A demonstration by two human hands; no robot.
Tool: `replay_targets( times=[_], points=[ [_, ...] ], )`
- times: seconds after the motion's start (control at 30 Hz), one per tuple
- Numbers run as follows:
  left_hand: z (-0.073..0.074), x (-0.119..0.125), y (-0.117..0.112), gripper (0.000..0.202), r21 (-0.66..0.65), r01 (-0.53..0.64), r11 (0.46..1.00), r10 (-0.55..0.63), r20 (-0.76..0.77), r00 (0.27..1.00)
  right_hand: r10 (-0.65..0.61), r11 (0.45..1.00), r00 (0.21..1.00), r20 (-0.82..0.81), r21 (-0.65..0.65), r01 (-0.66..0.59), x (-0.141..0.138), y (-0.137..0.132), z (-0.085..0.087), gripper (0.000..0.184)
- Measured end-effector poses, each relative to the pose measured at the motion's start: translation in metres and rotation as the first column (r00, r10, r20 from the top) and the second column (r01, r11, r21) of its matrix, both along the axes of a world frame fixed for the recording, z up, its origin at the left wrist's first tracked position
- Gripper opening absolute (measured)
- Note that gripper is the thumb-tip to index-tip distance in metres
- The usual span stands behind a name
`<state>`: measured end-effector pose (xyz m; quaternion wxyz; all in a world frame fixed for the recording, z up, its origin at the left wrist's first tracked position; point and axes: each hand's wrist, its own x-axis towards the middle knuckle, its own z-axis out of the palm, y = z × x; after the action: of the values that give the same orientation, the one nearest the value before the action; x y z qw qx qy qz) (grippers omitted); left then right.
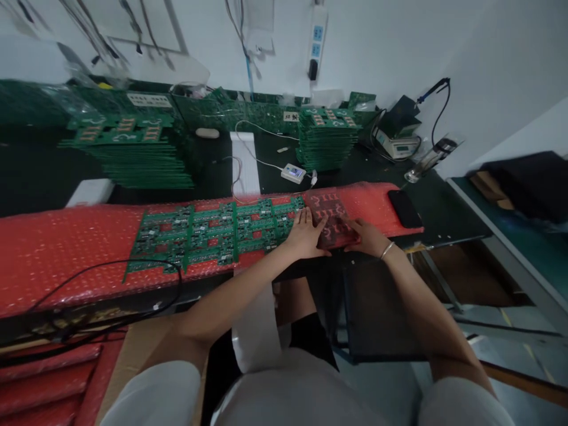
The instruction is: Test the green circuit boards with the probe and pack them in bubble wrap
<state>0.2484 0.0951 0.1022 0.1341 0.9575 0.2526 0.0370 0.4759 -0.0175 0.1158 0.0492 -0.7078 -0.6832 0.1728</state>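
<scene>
A strip of red bubble wrap (373, 204) runs along the front of the bench, with a row of green circuit boards (213, 236) lying on it. At the right end of the row, a circuit board (328, 207) shows dimly through red bubble wrap that covers it. My left hand (306, 234) lies with fingers spread at this wrapped board's left side, next to the uncovered boards. On the right side, my right hand (370, 236) touches the wrapped board with its fingers stretched out and the thumb apart.
A black phone (404, 208) lies on the wrap's right end. Behind stand two stacks of circuit boards (328, 142), a small device with a lit screen (293, 173) and a clear bottle (428, 160). A black cable (151, 261) loops over the wrap at left.
</scene>
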Motion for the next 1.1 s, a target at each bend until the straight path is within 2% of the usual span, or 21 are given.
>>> replay_targets(
  times=[0.17,0.47,0.7,0.77,0.83,0.9,1.0,1.1],
  points=[
    [-0.002,0.006,-0.005,0.103,-0.015,-0.037,0.999,0.038,0.024,0.999,0.014,0.999,1.0,-0.011,0.04,-0.014,0.001,0.006,-0.005,0.095],
    [-0.005,0.003,0.0,0.091,-0.017,-0.026,1.0,0.028,0.082,0.996,0.041,0.994,0.997,-0.063,0.1,-0.034,0.005,0.004,-0.011,0.083],
    [-0.012,-0.001,-0.001,0.079,-0.001,-0.032,0.999,0.032,0.145,0.989,0.008,0.987,0.999,-0.047,0.159,0.0,0.002,-0.002,-0.018,0.068],
    [-0.014,-0.003,-0.002,0.078,0.016,-0.041,0.999,0.038,0.168,0.985,-0.013,0.986,0.999,-0.041,0.166,0.02,0.003,-0.003,-0.014,0.069],
    [-0.014,-0.006,-0.002,0.078,0.032,-0.046,0.998,0.039,0.19,0.981,-0.047,0.986,0.995,-0.085,0.158,0.06,0.004,0.001,-0.01,0.079],
    [-0.014,-0.008,-0.003,0.079,0.046,-0.04,0.998,0.031,0.194,0.981,-0.131,0.978,0.97,-0.205,0.133,0.16,0.005,0.01,-0.006,0.085],
    [-0.011,-0.01,-0.003,0.082,0.067,-0.018,0.998,0.007,0.174,0.985,-0.262,0.945,0.89,-0.374,0.086,0.314,0.001,0.029,-0.006,0.082],
    [-0.007,-0.014,-0.001,0.086,0.084,0.03,0.996,-0.044,0.162,0.986,-0.253,0.945,0.866,-0.431,0.083,0.317,-0.004,0.046,-0.008,0.089]
  ],
)
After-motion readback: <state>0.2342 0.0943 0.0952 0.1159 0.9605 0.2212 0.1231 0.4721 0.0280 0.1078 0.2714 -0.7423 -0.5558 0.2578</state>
